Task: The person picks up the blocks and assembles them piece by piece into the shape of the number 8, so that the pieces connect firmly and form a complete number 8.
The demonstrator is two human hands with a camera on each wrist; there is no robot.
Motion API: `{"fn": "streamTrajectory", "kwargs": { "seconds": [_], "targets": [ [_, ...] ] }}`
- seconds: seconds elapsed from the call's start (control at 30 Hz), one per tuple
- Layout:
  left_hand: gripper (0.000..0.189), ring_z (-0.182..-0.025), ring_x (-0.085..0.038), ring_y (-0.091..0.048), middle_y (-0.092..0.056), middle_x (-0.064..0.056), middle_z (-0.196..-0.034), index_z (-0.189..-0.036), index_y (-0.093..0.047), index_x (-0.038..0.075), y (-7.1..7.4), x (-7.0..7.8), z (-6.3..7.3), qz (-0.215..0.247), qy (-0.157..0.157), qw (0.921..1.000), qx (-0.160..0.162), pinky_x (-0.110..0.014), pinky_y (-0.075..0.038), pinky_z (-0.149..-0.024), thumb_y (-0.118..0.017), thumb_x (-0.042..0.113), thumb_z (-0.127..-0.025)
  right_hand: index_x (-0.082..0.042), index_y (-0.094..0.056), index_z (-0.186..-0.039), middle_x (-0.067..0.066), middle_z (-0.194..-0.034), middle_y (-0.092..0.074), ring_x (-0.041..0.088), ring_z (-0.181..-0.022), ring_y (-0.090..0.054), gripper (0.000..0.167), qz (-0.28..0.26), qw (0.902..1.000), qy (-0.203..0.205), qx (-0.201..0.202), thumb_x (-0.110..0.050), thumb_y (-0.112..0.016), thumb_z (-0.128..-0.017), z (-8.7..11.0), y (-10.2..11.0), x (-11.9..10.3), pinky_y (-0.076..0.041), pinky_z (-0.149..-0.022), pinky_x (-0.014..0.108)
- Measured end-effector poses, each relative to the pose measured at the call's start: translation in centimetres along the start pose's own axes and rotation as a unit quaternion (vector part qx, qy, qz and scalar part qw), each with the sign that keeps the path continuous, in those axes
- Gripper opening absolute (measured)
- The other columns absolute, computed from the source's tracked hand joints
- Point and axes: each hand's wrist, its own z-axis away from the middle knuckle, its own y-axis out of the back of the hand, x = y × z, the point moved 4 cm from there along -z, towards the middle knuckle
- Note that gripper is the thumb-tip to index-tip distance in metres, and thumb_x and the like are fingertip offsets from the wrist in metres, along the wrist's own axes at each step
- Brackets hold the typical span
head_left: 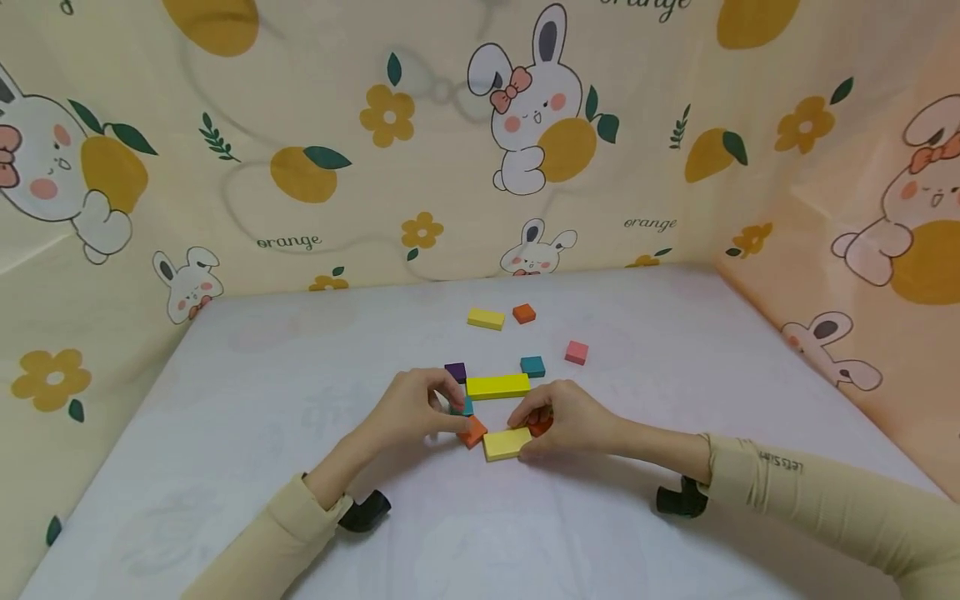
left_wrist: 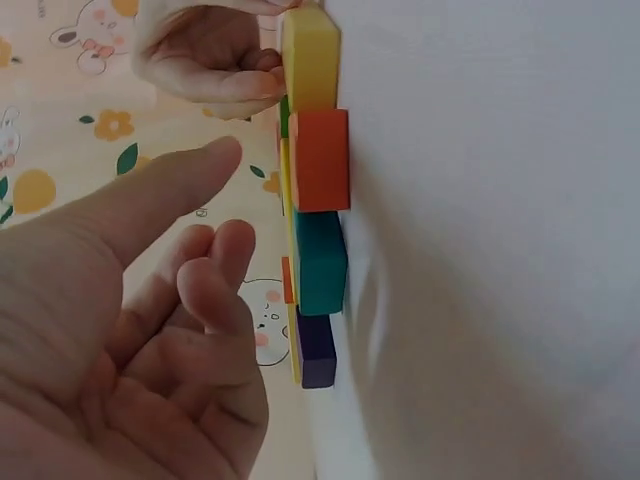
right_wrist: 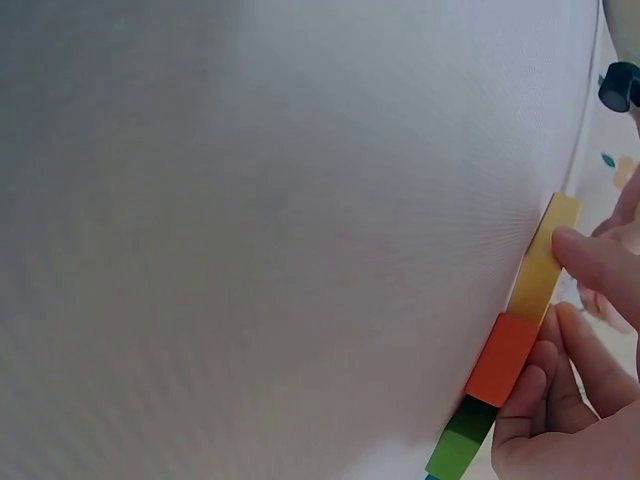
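Observation:
My right hand [head_left: 566, 417] pinches a pale yellow block [head_left: 505, 444] between thumb and fingers, flat on the table. An orange block [right_wrist: 502, 358] and a green block [right_wrist: 461, 438] continue the row beside it, mostly hidden under that hand in the head view. My left hand [left_wrist: 170, 330] hovers with thumb and fingers apart, next to another orange block [left_wrist: 322, 160] and a teal block [left_wrist: 321, 262]. Beyond the teal one sits a purple block [head_left: 455, 372]. A long bright yellow block [head_left: 498, 387] lies between the two sides, with another teal block [head_left: 532, 367] behind its right end.
Farther back on the white table [head_left: 247, 417] lie a yellow block [head_left: 486, 319] and a small orange block [head_left: 524, 313]. A pink block [head_left: 577, 352] sits off to the right. Patterned cloth [head_left: 435, 183] rises behind the table and along its sides.

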Motion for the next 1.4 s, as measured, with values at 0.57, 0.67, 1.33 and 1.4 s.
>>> {"fn": "streamTrajectory", "kwargs": {
  "seconds": [0.57,0.67,1.33,1.4],
  "targets": [
    [0.029,-0.062,-0.016,-0.057,-0.066,0.005,-0.081,-0.085,-0.067,0.013,-1.3,0.4,0.4,-0.027,0.004,0.9996,0.008,-0.030,-0.049,-0.061,-0.090,0.024,-0.072,-0.015,-0.075,-0.098,-0.009,-0.090,-0.069,0.019,-0.081,-0.058,0.029,-0.003,1.0000,0.007,-0.002,-0.018,-0.089,-0.073,0.0,0.0,0.0,-0.051,-0.069,0.027],
    [0.030,-0.061,-0.015,-0.057,-0.066,0.003,-0.082,-0.086,-0.066,0.012,-1.4,0.4,0.4,-0.020,0.013,0.9997,0.008,-0.030,-0.049,-0.061,-0.090,0.022,-0.071,-0.014,-0.075,-0.098,-0.008,-0.090,-0.069,0.019,-0.080,-0.058,0.029,-0.005,0.9999,0.009,-0.003,-0.017,-0.089,-0.073,-0.1,0.0,-0.1,-0.051,-0.069,0.027],
    [0.032,-0.077,-0.016,-0.055,-0.064,0.005,-0.082,-0.087,-0.066,0.014,-1.4,1.1,0.8,-0.081,0.006,0.9967,0.004,-0.035,-0.046,-0.070,-0.091,0.021,-0.070,-0.015,-0.075,-0.098,-0.007,-0.089,-0.068,0.018,-0.078,-0.057,0.028,-0.007,0.9999,0.008,-0.007,-0.018,-0.089,-0.074,-0.1,-0.2,0.2,-0.051,-0.068,0.027],
    [0.031,-0.078,-0.016,-0.055,-0.064,0.005,-0.082,-0.087,-0.065,0.014,-1.4,1.1,0.8,-0.081,0.007,0.9967,-0.001,-0.035,-0.047,-0.070,-0.091,0.021,-0.070,-0.015,-0.075,-0.098,-0.007,-0.089,-0.068,0.018,-0.079,-0.057,0.028,-0.007,0.9999,0.007,-0.006,-0.018,-0.089,-0.074,0.0,-0.2,0.2,-0.051,-0.068,0.027]
  ]
}}
